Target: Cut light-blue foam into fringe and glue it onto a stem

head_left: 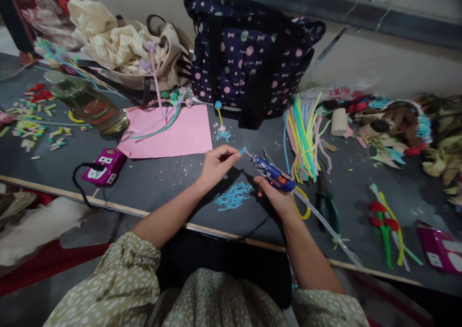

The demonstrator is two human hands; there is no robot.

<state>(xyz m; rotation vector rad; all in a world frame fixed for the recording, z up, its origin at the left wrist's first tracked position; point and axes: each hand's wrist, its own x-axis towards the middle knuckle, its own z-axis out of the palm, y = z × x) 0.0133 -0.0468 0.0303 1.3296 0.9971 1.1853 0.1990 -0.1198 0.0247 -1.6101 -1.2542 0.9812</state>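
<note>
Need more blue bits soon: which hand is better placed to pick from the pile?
Left, probably: left hand pinches only a small blue piece beside the blue pile; right hand grips the glue gun.

text: none legible | polka-dot bag [252, 53]: print too small | plastic bag [339, 92]: red print blurred

A single view, from a camera worn on the person's head, looks forward and steeply down over their own forearms onto the dark table [162, 182]. It sits close above the work, tilted so the table's near edge slopes across the picture. The far wall [361, 62] and a spotted bag [249, 53] close the top.
</note>
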